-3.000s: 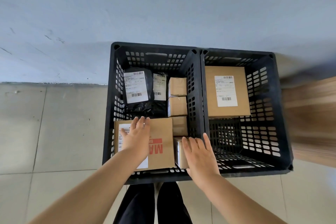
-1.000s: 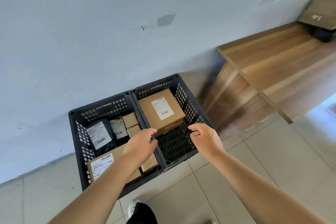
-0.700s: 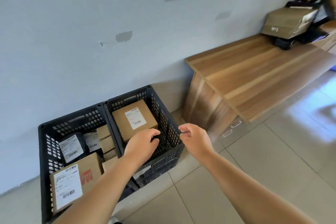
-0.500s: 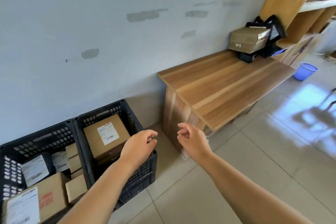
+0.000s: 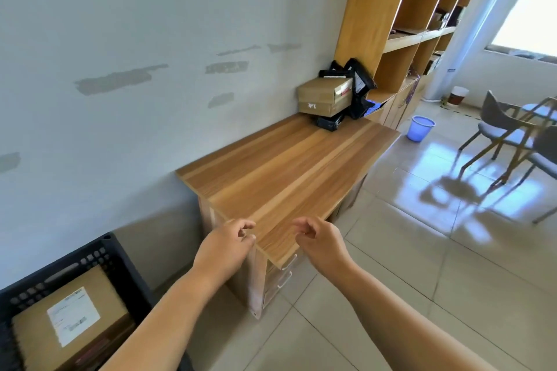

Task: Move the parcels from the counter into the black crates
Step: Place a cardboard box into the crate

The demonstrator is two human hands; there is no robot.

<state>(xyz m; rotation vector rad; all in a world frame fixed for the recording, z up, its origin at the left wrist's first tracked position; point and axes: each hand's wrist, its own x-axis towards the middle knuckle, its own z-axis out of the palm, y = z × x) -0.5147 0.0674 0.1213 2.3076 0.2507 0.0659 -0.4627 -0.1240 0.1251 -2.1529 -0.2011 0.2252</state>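
A wooden counter (image 5: pixel 289 172) runs along the wall. At its far end a brown cardboard box (image 5: pixel 324 96) lies on a small pile of black parcel bags (image 5: pixel 358 84). One black crate (image 5: pixel 120 262) shows at the bottom left, holding a brown box with a white label (image 5: pixel 69 319). My left hand (image 5: pixel 227 245) and my right hand (image 5: pixel 321 239) hover over the counter's near corner, fingers loosely curled, holding nothing. The second crate is out of view.
A tall wooden shelf unit (image 5: pixel 401 18) stands past the counter. On the tiled floor to the right are a blue bucket (image 5: pixel 419 128), grey chairs (image 5: pixel 518 129) and a white pillar (image 5: pixel 464 36).
My view has swung right, from the two crates to the counter. Both hands came away from the crates, empty, and now reach over the counter's near corner.
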